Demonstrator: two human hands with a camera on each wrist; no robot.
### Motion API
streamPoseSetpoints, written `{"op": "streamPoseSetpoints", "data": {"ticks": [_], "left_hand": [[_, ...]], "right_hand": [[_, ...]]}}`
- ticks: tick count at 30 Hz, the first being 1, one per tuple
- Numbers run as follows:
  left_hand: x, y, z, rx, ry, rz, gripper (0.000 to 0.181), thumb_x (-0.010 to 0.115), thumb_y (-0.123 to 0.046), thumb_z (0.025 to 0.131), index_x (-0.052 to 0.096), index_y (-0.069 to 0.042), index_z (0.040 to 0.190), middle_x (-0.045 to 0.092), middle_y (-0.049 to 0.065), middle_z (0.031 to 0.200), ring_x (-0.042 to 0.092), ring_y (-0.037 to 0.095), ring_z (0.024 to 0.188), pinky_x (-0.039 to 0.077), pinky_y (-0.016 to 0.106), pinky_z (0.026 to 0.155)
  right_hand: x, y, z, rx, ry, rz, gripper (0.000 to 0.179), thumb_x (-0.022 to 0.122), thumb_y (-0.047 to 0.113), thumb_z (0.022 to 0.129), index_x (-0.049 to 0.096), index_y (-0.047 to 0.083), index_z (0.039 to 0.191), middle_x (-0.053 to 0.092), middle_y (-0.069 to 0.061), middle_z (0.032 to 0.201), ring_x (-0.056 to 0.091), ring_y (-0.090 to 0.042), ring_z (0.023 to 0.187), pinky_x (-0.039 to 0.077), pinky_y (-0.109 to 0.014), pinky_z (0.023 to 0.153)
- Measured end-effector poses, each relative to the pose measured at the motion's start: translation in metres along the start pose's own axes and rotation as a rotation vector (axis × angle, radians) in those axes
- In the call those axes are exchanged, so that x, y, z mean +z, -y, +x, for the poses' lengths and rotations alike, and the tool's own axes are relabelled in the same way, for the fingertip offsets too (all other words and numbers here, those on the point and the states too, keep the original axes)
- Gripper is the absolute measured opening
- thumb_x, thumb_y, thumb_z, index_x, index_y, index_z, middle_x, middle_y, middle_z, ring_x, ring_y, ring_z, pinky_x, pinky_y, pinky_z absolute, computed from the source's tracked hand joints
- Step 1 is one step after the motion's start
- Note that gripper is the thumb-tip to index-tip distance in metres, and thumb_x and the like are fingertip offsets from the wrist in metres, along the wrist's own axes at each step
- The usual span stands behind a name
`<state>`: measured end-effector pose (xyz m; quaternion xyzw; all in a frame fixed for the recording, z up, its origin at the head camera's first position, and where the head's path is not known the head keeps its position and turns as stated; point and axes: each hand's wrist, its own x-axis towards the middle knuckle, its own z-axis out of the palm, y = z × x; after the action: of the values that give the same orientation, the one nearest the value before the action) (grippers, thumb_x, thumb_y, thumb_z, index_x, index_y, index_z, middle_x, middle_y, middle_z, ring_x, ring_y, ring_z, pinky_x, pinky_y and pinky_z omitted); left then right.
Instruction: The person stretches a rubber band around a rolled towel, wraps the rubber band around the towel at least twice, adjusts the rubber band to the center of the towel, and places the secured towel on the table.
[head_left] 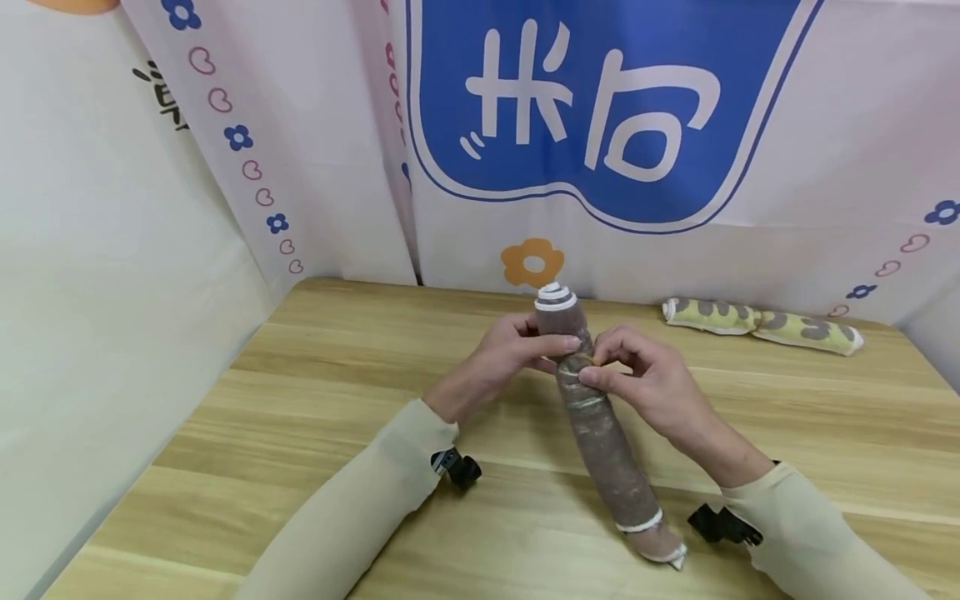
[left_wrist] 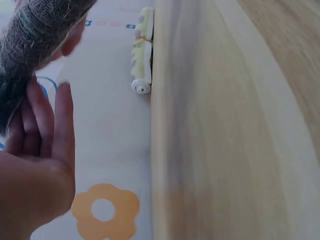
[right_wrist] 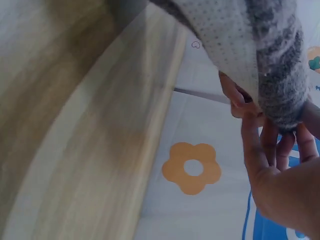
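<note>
A brown-grey rolled-up mat (head_left: 611,458) is held at a slant over the table, its white-edged spiral end pointing away. My left hand (head_left: 517,342) grips it near that far end, thumb across the top. Just below the thumb, my right hand (head_left: 652,379) pinches a thin yellowish rubber band (head_left: 592,361) that goes around the roll. Close up in the left wrist view, the roll (left_wrist: 40,35) looks fuzzy and rests against the left hand's fingers. A white dotted backing (right_wrist: 225,40) shows along the roll in the right wrist view.
On the wooden table (head_left: 337,500), a second rolled mat (head_left: 795,329), yellow-green with grey shapes, lies at the back right, cinched at its middle. A printed white cloth (head_left: 337,208) hangs behind the table's back edge.
</note>
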<state>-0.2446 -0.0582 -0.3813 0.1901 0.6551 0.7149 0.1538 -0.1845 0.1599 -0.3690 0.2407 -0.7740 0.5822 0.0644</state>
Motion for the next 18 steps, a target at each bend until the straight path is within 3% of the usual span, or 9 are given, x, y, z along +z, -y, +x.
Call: {"op": "streamPoseSetpoints", "data": {"ticks": [6,13,15,18], "left_hand": [[0.011,-0.010,-0.005,0.035,-0.112,0.087,0.033,0.087,-0.010,0.088,0.076,0.001,0.117,0.077,0.009,0.108,0.070,0.017,0.094,0.061,0.033,0.078],[0.027,-0.014,-0.011,0.078,-0.150,0.159,0.031,0.091,-0.008,0.084,0.078,-0.001,0.112,0.078,0.006,0.102,0.071,0.016,0.091,0.060,0.031,0.076],[0.029,-0.013,-0.011,0.049,-0.162,0.150,0.030,0.090,-0.008,0.084,0.078,-0.001,0.111,0.078,0.006,0.101,0.072,0.017,0.090,0.061,0.032,0.075],[0.029,-0.013,-0.011,-0.040,-0.191,0.109,0.028,0.090,-0.008,0.085,0.079,-0.003,0.110,0.078,0.005,0.099,0.072,0.017,0.087,0.062,0.033,0.072]], "right_hand": [[0.001,0.006,-0.001,0.154,0.002,-0.022,0.019,0.081,0.012,0.095,0.065,0.002,0.101,0.068,-0.004,0.101,0.062,-0.022,0.101,0.050,-0.030,0.085],[0.000,0.019,-0.002,0.308,-0.026,-0.036,0.029,0.087,0.020,0.089,0.063,0.004,0.091,0.063,-0.004,0.094,0.056,-0.020,0.089,0.047,-0.029,0.073],[0.001,0.023,-0.004,0.278,-0.029,-0.094,0.028,0.088,0.019,0.089,0.064,0.005,0.090,0.062,-0.004,0.094,0.057,-0.020,0.092,0.050,-0.030,0.075],[0.007,0.026,-0.006,0.123,-0.026,-0.226,0.022,0.088,0.013,0.089,0.066,0.010,0.086,0.060,-0.003,0.098,0.057,-0.020,0.098,0.056,-0.034,0.084]]}}
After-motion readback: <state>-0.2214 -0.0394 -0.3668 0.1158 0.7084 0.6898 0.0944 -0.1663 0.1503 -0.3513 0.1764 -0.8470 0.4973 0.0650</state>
